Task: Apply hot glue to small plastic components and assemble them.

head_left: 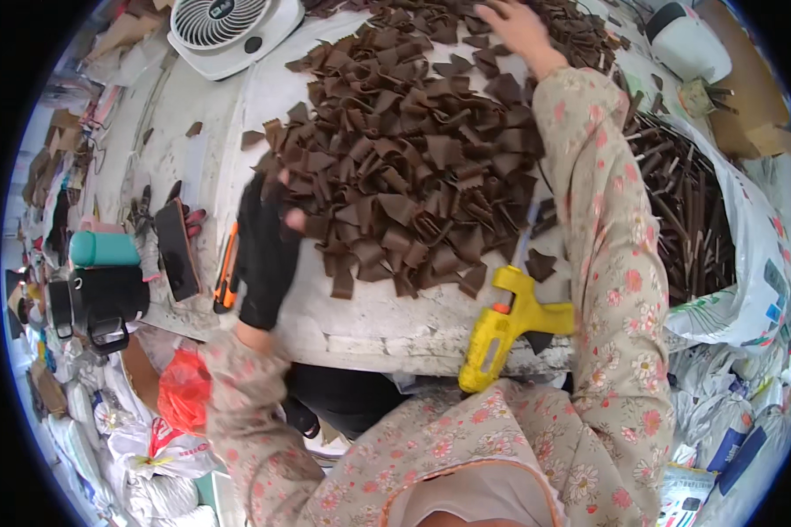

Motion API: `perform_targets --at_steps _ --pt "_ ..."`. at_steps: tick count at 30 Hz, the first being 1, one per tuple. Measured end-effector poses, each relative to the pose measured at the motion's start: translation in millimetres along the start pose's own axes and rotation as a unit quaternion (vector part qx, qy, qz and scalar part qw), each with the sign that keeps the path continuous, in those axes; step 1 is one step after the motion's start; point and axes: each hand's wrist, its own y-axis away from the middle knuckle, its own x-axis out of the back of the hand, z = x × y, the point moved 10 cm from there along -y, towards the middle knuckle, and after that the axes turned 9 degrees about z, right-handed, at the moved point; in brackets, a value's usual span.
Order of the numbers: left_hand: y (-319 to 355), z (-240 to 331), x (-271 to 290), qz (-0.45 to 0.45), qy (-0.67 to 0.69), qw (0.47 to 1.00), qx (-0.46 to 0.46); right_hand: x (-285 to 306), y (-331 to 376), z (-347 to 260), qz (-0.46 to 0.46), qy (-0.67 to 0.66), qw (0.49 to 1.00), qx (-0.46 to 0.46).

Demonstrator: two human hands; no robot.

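A big heap of dark brown ribbon-like pieces (404,149) with zigzag-cut ends covers the middle of the white table. At its left edge rests my left hand (268,241) in a black fingerless glove, bare fingertips against the pieces and thumb apart from the fingers. Nothing shows gripped in it, though part of the fingers is hidden. My right hand (520,35), bare, reaches to the far side of the heap with fingers stretched over the pieces. Below my right forearm lies a yellow glue gun (492,347) at the table's near edge, nozzle toward the heap.
Beside my left hand lie an orange utility knife (227,268) and a dark phone (177,250). A teal case (104,249) and black bag (110,299) sit farther left. A white fan (228,35) stands far left. Right, a white bag (751,233) holds dark brown sticks (685,211).
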Motion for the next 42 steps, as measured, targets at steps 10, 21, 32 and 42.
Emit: perform_targets --at_steps 10,21,32,42 --pt "27.0 -17.2 -13.0 0.071 0.100 0.989 0.086 -56.4 -32.2 34.0 -0.007 0.039 0.999 0.025" --pt "14.2 -19.3 -18.1 0.083 0.080 0.991 0.063 -27.5 124.2 -209.3 -0.449 -0.127 0.876 0.124" --pt "-3.7 33.6 -64.0 0.107 0.119 0.987 0.004 189.0 223.0 -147.8 -0.278 -0.259 0.922 -0.073" --pt "-59.4 28.8 -57.9 0.062 0.082 0.995 -0.018 229.3 332.8 56.4 -0.061 -0.102 0.981 -0.156"
